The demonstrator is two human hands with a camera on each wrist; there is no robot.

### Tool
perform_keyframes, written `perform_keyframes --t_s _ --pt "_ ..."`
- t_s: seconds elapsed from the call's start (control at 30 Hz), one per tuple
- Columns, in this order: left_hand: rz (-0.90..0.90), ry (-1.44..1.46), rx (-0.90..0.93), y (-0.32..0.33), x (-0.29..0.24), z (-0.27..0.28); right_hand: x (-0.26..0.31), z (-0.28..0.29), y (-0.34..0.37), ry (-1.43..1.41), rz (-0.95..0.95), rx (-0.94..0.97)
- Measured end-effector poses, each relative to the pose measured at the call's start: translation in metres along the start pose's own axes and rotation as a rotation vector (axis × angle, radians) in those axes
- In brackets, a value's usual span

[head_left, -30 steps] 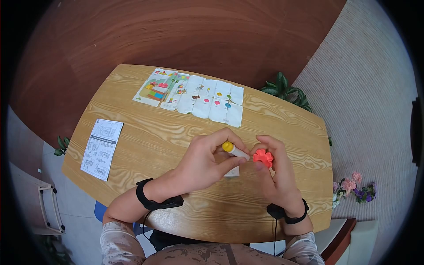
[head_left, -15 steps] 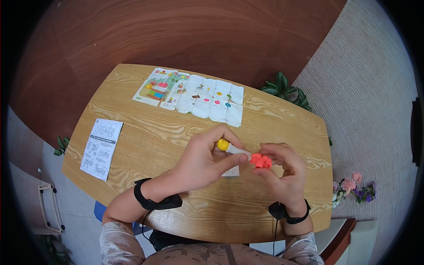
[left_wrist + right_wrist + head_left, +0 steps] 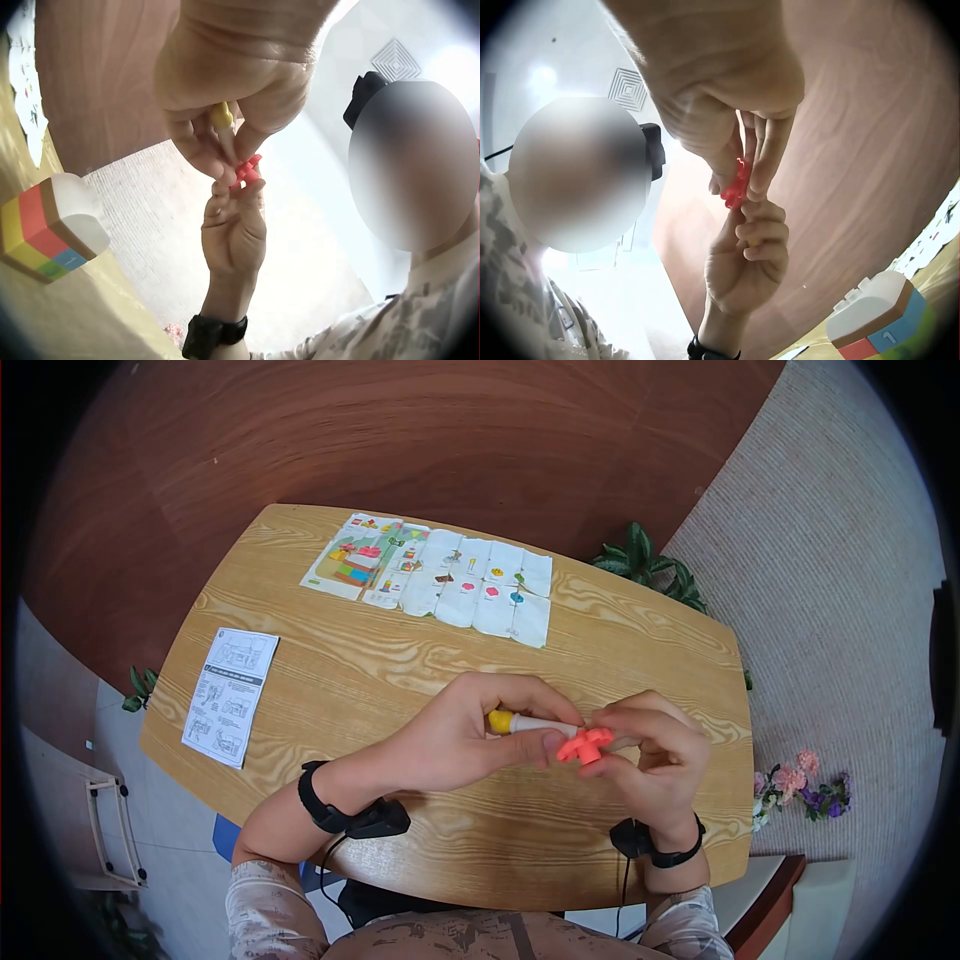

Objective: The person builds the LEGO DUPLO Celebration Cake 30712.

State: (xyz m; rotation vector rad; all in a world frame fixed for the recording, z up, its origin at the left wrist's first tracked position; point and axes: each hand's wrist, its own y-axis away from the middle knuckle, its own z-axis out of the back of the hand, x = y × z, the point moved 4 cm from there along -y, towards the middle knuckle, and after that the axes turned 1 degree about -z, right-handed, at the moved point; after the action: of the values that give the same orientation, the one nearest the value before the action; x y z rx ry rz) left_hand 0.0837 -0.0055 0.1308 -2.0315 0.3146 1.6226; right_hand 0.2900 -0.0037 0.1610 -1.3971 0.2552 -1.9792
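My left hand (image 3: pixel 445 738) pinches a white stick-shaped toy piece with a yellow knob (image 3: pixel 500 722), resembling a toy candle, between thumb and fingers. It lies nearly level, its white end pointing right. In my right hand (image 3: pixel 662 755), thumb and fingertips grip a coral-red flower-shaped toy piece (image 3: pixel 585 746). The flower is right at the candle's white end, turned edge-on to the head view. In the left wrist view, the yellow knob (image 3: pixel 221 115) shows between the fingers, with the red flower (image 3: pixel 247 171) just beyond their tips.
A stack of colored toy blocks (image 3: pixel 37 232) with a white top stands on the table, hidden behind the hands in the head view. An unfolded picture sheet (image 3: pixel 455 585) lies at the far side. A printed black-and-white leaflet (image 3: pixel 230 695) is at the left.
The right hand has turned the flower from face-up to edge-on and brought it to the candle's white end. The left hand has lowered slightly and tilted the candle closer to level.
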Motion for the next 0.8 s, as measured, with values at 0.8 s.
perform_keyframes --t_s 0.8 --pt "-0.084 -0.204 -0.2 0.007 0.002 -0.008 0.003 -0.013 0.003 0.092 0.044 -0.088"
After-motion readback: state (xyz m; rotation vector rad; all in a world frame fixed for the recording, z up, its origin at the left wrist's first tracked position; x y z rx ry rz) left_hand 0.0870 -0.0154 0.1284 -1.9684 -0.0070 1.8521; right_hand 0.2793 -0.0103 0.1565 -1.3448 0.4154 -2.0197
